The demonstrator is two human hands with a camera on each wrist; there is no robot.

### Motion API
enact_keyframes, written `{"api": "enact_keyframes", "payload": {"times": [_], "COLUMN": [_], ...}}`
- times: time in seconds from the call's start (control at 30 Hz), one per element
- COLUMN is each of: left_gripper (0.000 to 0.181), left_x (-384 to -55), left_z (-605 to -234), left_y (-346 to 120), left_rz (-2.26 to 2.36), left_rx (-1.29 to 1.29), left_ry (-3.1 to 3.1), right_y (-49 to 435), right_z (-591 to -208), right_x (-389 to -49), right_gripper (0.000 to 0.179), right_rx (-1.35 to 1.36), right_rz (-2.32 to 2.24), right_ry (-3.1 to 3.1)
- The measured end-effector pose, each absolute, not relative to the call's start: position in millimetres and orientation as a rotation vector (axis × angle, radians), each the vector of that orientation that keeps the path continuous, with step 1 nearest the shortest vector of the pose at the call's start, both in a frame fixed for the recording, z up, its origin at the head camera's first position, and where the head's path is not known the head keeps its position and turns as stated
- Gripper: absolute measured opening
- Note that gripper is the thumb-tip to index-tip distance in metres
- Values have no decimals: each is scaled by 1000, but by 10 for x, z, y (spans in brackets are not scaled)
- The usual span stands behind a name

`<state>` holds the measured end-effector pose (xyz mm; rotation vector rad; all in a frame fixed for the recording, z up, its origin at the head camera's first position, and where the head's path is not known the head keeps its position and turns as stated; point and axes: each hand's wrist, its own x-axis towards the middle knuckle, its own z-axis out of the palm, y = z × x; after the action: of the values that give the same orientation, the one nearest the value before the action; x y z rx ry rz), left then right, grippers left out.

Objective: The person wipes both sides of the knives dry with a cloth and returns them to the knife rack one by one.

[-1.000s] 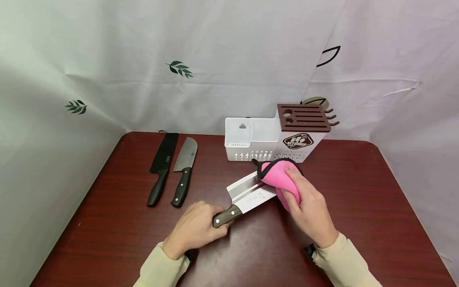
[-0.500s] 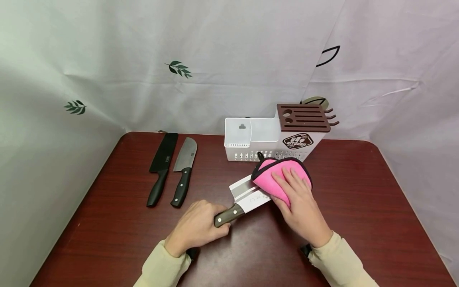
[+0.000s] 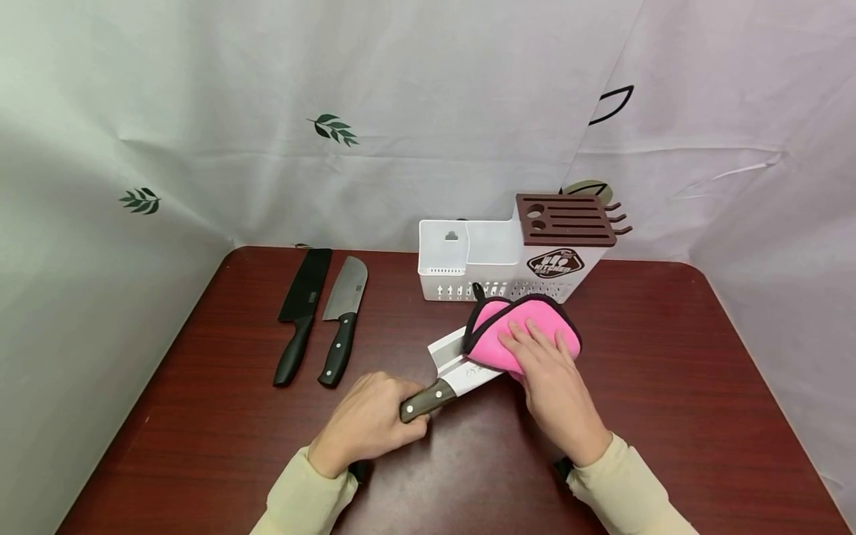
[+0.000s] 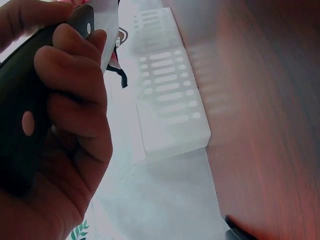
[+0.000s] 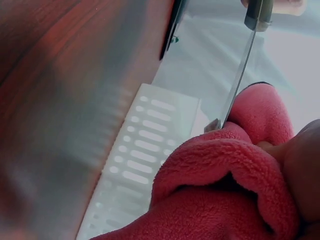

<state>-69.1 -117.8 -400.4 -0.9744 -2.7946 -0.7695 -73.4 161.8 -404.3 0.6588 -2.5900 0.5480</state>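
Observation:
My left hand (image 3: 368, 420) grips the brown riveted handle (image 3: 426, 400) of a cleaver, fingers curled round it in the left wrist view. The cleaver's broad silver blade (image 3: 473, 375) points up and right, raised over the table. Over its outer part my right hand (image 3: 551, 390) holds a pink cleaning cloth (image 3: 491, 349) with black edging, its fingers spread along the top. In the right wrist view the fluffy cloth (image 5: 210, 165) folds about the blade (image 5: 241, 75), and one fingertip tucks into it. The cloth hides the blade's far end.
Behind the cloth stands a white knife holder (image 3: 471, 249) with a brown slotted top (image 3: 565, 219) and side hooks. Two knives lie at the left of the dark red table (image 3: 200, 416): a black-bladed one (image 3: 306, 293) and a silver-bladed one (image 3: 348, 286). Pale curtains hang behind.
The right hand has slid the cloth leftward along the blade toward the handle, and its fingers have flattened over the cloth. The left hand and cleaver have shifted slightly right.

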Motion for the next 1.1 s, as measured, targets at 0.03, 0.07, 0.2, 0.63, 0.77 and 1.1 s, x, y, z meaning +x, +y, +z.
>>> {"api": "enact_keyframes", "payload": {"times": [0.03, 0.07, 0.2, 0.63, 0.77, 1.1], "left_gripper": [32, 32, 32, 27, 25, 31], "left_x": [-691, -692, -696, -698, -695, -675], "left_z": [-4004, -4003, -3997, -3987, -3980, -3952], "left_y": [-1177, -1175, -1165, -1129, -1113, -1082], "left_rz": [-768, -768, -762, -764, -768, -756], "left_rx": [-972, -971, -966, -921, -916, -900], "left_ry": [-2796, -2796, -2795, -2786, -2784, -2798], "right_y": [1611, 1604, 1587, 1524, 1491, 1409], "right_z": [-4038, -4033, -4024, -4087, -4108, -4154], "right_x": [-730, -727, -721, -728, -713, -738], "right_gripper": [49, 48, 43, 53, 56, 51], "right_rx": [664, 671, 701, 848, 906, 968], "right_rz": [531, 516, 466, 507, 550, 548], "right_ry": [-2589, -2590, -2582, -2449, -2406, -2384]}}
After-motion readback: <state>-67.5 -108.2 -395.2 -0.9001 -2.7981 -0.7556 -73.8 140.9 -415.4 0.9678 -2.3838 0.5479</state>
